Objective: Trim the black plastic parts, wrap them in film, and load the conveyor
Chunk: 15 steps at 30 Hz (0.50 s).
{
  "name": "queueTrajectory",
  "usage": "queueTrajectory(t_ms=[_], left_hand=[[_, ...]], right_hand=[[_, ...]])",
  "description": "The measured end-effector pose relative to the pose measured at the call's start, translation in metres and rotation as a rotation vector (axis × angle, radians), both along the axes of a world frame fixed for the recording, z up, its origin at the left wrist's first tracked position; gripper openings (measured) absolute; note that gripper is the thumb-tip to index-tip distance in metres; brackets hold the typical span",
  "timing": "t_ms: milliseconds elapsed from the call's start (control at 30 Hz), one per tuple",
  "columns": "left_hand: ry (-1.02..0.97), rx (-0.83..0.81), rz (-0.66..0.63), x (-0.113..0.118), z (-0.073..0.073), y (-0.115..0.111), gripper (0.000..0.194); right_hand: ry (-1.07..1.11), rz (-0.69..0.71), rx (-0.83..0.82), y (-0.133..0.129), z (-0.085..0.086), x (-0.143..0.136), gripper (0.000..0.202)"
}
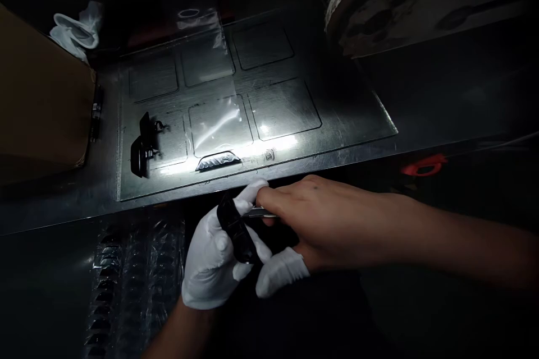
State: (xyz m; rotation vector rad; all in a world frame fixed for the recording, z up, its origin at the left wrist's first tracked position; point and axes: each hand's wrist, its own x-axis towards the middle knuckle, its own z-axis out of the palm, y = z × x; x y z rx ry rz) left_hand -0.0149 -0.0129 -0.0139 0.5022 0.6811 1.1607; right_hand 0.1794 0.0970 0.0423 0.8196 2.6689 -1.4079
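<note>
My left hand (206, 263), in a white glove, holds a small, elongated black plastic part (239, 233) tilted in its fingers. My right hand (332, 219) is mostly bare, with white fabric over the thumb. It is closed on a thin metal tool (259, 212), whose tip meets the part's upper side; its exact kind cannot be made out. Both hands are just in front of the table edge. On the marked sheet (353, 118) lie black plastic pieces (142, 148) at the left and a slim black piece (218, 161) with a shiny, patterned face near the front.
Clear trays (137, 286) with rows of black parts stand at lower left. A cardboard box (42, 95) borders the table's left side, with a crumpled white bag (78, 33) behind it. A large round object (379, 11) is at upper right; a red-handled item (425, 166) lies at right.
</note>
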Motion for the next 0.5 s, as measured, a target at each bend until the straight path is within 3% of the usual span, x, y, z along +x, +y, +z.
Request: queueTrajectory(t_ms=[200,500], left_hand=[[0.039,-0.041,-0.006,0.0000,0.0001,-0.0023,0.047],[0.111,-0.073,0.015,-0.0003,-0.0008,-0.0039,0.052]], right_hand=[[-0.087,0.029,0.006,-0.0017,0.0037,-0.0047,0.039],[-0.206,0.021,0.113,-0.0063,-0.0003,-0.0096,0.041]])
